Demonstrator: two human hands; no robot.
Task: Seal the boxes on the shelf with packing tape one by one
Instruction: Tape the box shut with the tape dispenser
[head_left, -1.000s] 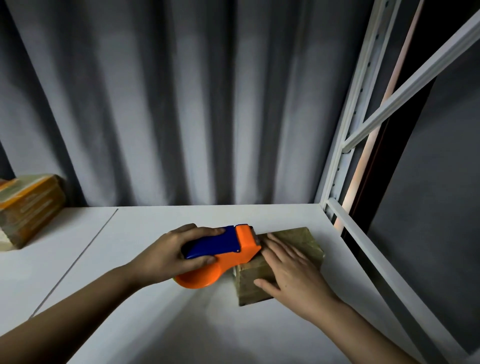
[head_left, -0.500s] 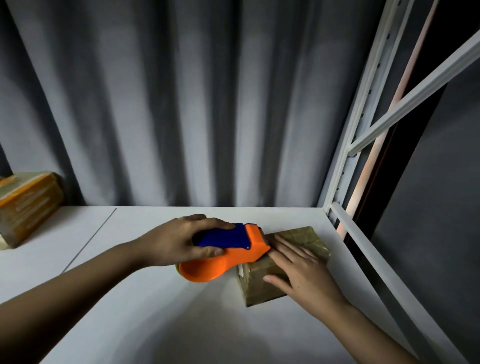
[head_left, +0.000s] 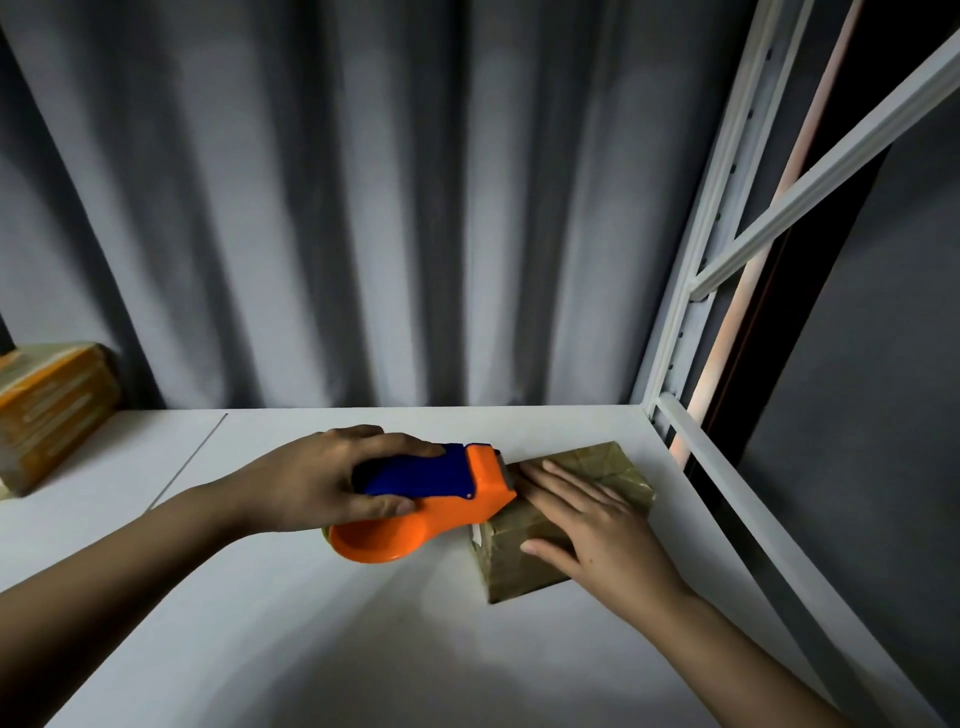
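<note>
Against the grey curtain, near the shelf's (head_left: 260, 597) right edge, my left hand (head_left: 317, 480) grips the tape dispenser (head_left: 441, 499), now nosed farther onto the small box (head_left: 587, 499) my flat, spread right hand (head_left: 597, 525) steadies, so this seal looks underway.

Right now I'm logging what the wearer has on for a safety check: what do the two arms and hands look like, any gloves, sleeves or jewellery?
Both are bare. The left hand and right hand wear no gloves, and no rings or watch show. Both forearms are uncovered right to the frame edge, with no sleeve or cuff in view. The dim light could hide fine details.
</note>
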